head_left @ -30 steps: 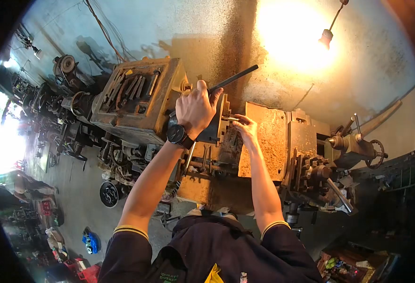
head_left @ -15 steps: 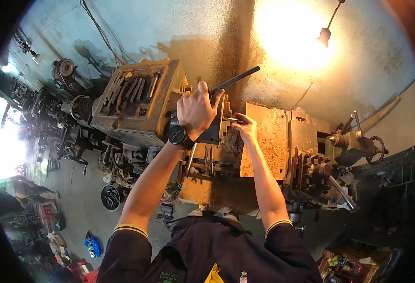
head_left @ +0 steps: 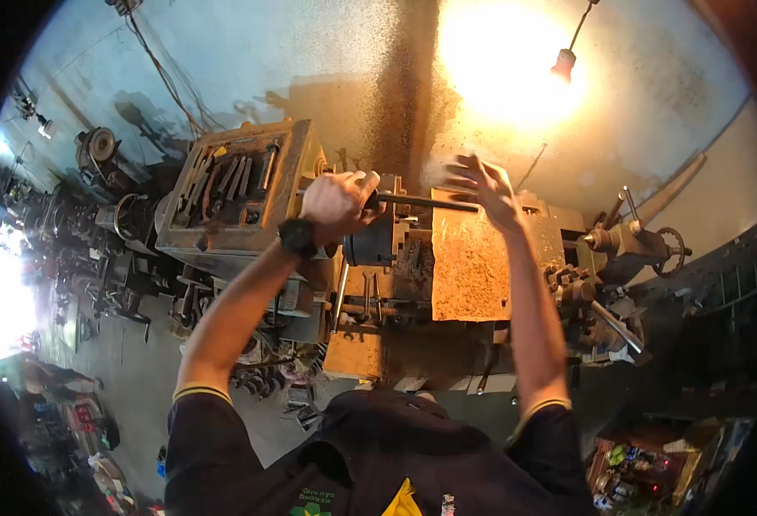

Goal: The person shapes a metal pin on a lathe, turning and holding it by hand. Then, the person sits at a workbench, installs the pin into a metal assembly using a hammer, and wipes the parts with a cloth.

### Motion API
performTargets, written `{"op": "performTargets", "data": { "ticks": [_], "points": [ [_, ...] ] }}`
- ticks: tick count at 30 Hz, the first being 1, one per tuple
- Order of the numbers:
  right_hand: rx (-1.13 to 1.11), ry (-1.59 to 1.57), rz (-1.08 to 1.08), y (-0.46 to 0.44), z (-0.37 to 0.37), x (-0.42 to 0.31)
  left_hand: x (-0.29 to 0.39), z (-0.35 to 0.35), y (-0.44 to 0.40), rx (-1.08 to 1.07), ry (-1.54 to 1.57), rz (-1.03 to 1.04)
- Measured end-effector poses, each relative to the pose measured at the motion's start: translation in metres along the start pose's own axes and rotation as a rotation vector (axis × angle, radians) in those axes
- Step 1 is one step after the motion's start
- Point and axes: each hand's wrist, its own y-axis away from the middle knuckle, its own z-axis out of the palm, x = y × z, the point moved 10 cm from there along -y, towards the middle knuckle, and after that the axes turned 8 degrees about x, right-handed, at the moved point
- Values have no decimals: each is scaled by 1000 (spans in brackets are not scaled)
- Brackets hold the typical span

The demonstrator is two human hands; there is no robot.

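Note:
My left hand (head_left: pixel 337 205), with a black watch on its wrist, is closed around the left end of a long dark metal bar (head_left: pixel 430 202). The bar lies almost level, pointing right across the lathe. Its gripped end is hidden by my fingers. Just below and right of that hand is the lathe chuck (head_left: pixel 370 245), with stepped jaws on its right face. My right hand (head_left: pixel 488 191) is raised near the bar's free end, fingers apart and smeared by motion. Beneath it lies a board (head_left: pixel 473 275) covered with metal chips.
Several hand tools lie on the headstock (head_left: pixel 241 228) at left. Wrenches (head_left: pixel 376 297) rest below the chuck. To the right stand the tool post (head_left: pixel 576 292) and the tailstock (head_left: pixel 619 241). A lit bulb (head_left: pixel 563 64) hangs above.
The bar has swung down from slanting upward to nearly level, with my left hand still on it. My right hand has left the chuck jaws and moved up and right.

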Motion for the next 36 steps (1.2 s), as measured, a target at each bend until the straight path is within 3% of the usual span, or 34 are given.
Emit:
{"op": "performTargets", "data": {
  "ticks": [1, 3, 4, 5, 6, 9, 11, 14, 16, 17, 19, 21, 23, 25, 27, 29, 31, 32, 35, 36],
  "points": [
    [-194, 62, 126, 15, 25, -23, 0, 1, -2, -64, 72, 82],
    [-845, 273, 414, 75, 92, -20, 1, 1, -10, -131, 207, 236],
    [-801, 383, 435, 83, 107, -2, 2, 0, -13, -125, 240, 329],
    [-698, 301, 438, 95, 126, 23, 4, 0, -15, -115, 270, 422],
    [-600, 218, 432, 108, 145, 47, 5, -9, -18, 39, 305, 487],
    [-121, -502, 497, 122, 168, 27, -1, -20, -35, 242, 411, 564],
    [-46, -602, 435, 123, 179, 24, -9, -3, -36, 121, 419, 586],
    [-38, -455, 378, 121, 173, 17, -8, 16, -31, -3, 421, 600],
    [-87, -306, 315, 111, 163, 13, -11, 23, -30, -121, 354, 505],
    [-141, 58, 292, 112, 152, -12, -10, 27, -26, -181, 328, 453],
    [-262, 669, -3, 116, 119, -36, 18, -15, -17, -246, 314, 325],
    [-346, 940, -180, 140, 115, -59, 47, -38, 13, -387, 207, 168],
    [-481, 1030, -237, 162, 124, -39, 68, -48, 53, -543, 207, -79],
    [-633, 1030, -249, 185, 128, 20, 85, -14, 117, -514, 523, -235],
    [-700, 946, -65, 203, 129, 71, 90, 53, 201, -495, 693, -420],
    [-547, 1018, -189, 209, 123, 96, 89, 120, 288, -543, 779, -762],
    [-390, 850, -68, 205, 111, 115, 74, 164, 361, -338, 666, -1082],
    [-373, 829, -58, 205, 109, 122, 66, 185, 382, -263, 478, -1034],
    [-335, 779, -86, 213, 104, 133, 48, 308, 501, -22, 317, -1197],
    [-351, 783, -69, 218, 103, 139, 43, 336, 511, -302, 377, -1357]
  ]
}}
